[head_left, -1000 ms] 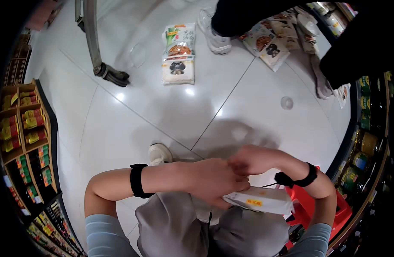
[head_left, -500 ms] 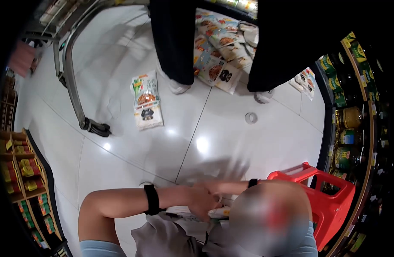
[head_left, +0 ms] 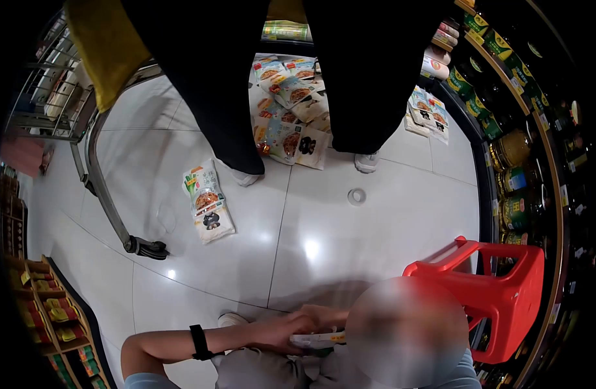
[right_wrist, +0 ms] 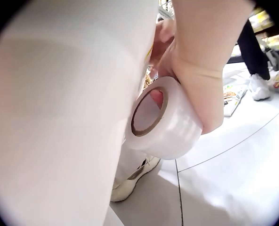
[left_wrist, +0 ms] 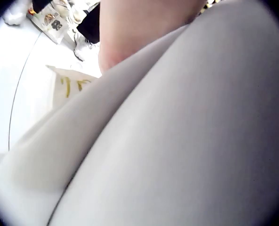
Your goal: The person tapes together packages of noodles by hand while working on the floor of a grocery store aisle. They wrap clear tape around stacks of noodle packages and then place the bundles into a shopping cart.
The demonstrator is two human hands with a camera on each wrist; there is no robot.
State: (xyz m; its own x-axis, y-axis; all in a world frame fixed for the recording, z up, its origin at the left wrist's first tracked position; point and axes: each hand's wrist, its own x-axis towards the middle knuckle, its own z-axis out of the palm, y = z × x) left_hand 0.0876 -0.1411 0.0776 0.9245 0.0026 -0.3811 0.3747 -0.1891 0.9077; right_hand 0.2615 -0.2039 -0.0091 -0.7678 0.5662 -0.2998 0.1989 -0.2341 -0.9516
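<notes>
Both my hands are together low over my lap in the head view. My left hand (head_left: pixel 282 332) bends its fingers over a white packet (head_left: pixel 317 340) with a yellow label, which lies against the grey trousers (head_left: pixel 246 369). Just beyond it is my right hand (head_left: pixel 327 316), its forearm covered by a blurred disc. In the right wrist view the right hand holds a wide roll of clear tape (right_wrist: pixel 181 134) with a brown core. Trouser cloth fills most of the left wrist view and hides the left fingers; a pale bag corner (left_wrist: pixel 71 87) with yellow marks shows there.
A red plastic stool (head_left: pixel 505 285) stands at right, beside shelves of bottles (head_left: pixel 515 211). Taped packs (head_left: pixel 207 201), a packet pile (head_left: pixel 288 129) and another tape roll (head_left: pixel 356 196) lie on the tiles. A person in dark trousers (head_left: pixel 207 97) stands ahead, near a cart wheel (head_left: pixel 145 247).
The view has tilted up, so my hands sit lower in it. The white packet is drawn in to my lap, mostly covered. The standing person has stepped left, astride the pile.
</notes>
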